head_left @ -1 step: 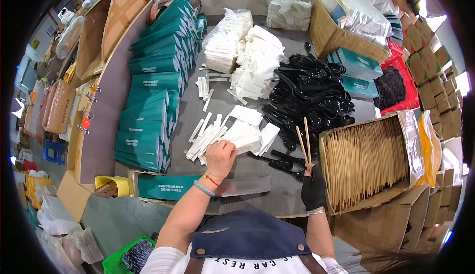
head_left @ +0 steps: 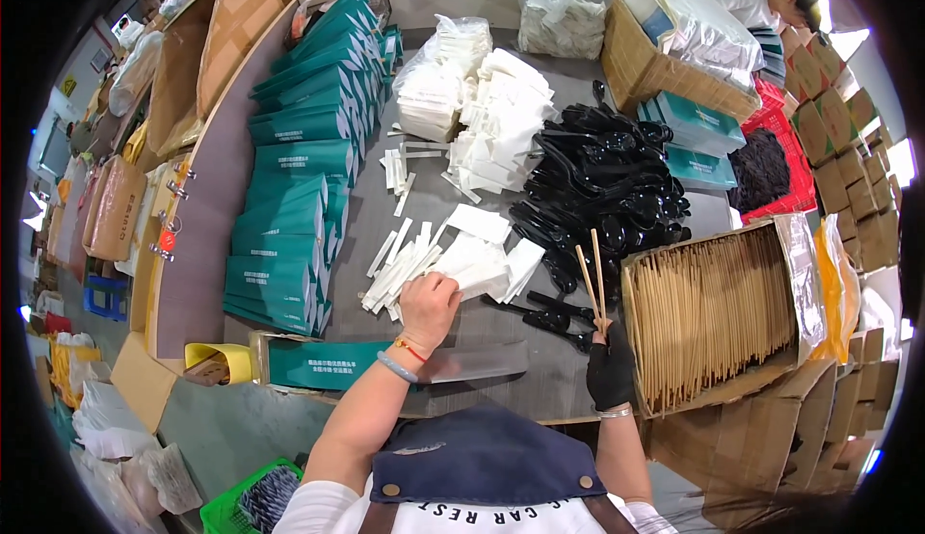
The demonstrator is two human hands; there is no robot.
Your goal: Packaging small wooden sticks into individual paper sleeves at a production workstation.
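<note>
L hand (head_left: 431, 307) at nr edge of slim white packets (head_left: 409, 260), fingers curled tog.; can't tell if pinching. R hand (head_left: 610, 368), blk glove (head_left: 607, 386), fingers clamped on 2 wooden chopsticks (head_left: 599, 279), upright, just L of cardboard box (head_left: 630, 312).

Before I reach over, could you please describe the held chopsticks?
At the lower right of the table is a cardboard box of packed chopsticks. Just left, the black-gloved right hand grips two wooden chopsticks. Unlike those packed, these splay outside the box.
</note>
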